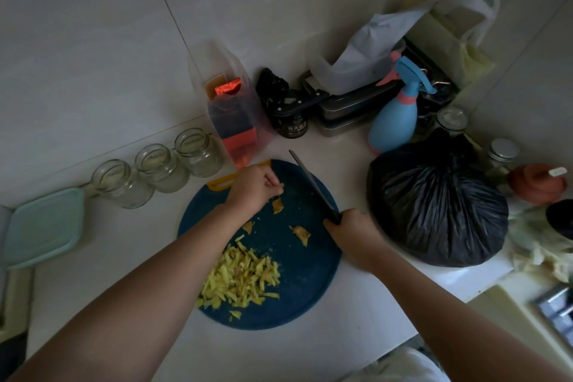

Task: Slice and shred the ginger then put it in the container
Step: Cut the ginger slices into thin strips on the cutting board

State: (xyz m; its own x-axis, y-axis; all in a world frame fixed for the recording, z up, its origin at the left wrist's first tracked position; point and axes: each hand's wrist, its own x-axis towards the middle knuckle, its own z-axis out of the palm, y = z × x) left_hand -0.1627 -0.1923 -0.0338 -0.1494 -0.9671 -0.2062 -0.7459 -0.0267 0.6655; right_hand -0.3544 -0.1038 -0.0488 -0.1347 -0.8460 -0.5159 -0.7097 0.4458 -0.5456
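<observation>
Left hand point(251, 189) grip pinching ginger piece point(278, 203) on board point(310, 273) (shreds point(240, 279) nearer), right hand point(353, 232) grip clasping knife point(313, 186) alongside

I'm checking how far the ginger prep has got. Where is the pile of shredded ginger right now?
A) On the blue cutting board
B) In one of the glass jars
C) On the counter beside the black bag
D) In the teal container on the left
A: the shredded ginger lies in a loose heap on the near side of the blue cutting board, while the three glass jars behind it look empty.
</observation>
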